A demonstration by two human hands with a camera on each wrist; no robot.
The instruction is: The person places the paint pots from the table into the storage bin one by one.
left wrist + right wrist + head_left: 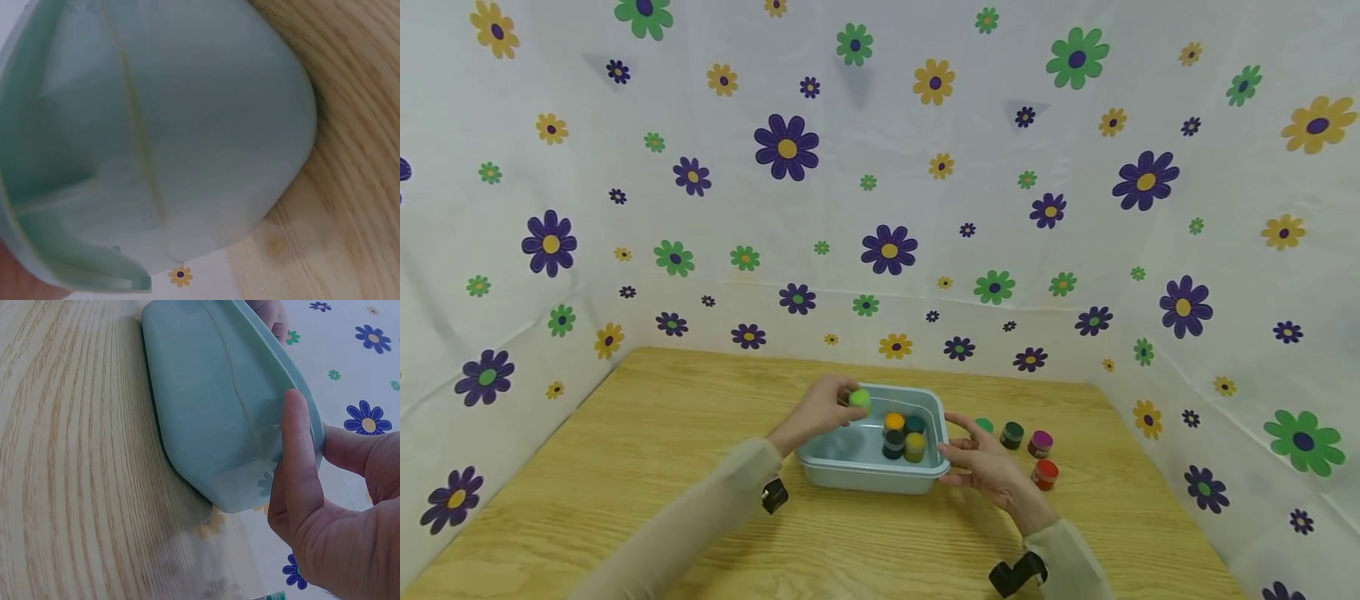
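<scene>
A pale blue plastic container stands on the table, with several small paint jars in its right half: an orange one, a dark teal one, a black one and a yellow one. Over the container's back left part, my left hand pinches a light green paint jar. My right hand grips the container's right rim. In the right wrist view the right thumb and fingers lie on either side of that rim. The left wrist view shows mostly the container's outer wall.
Right of the container, several more paint jars stand on the wooden table: a green one partly behind my right hand, a dark green one, a magenta one and a red one. Flower-patterned sheets enclose the table's back and sides.
</scene>
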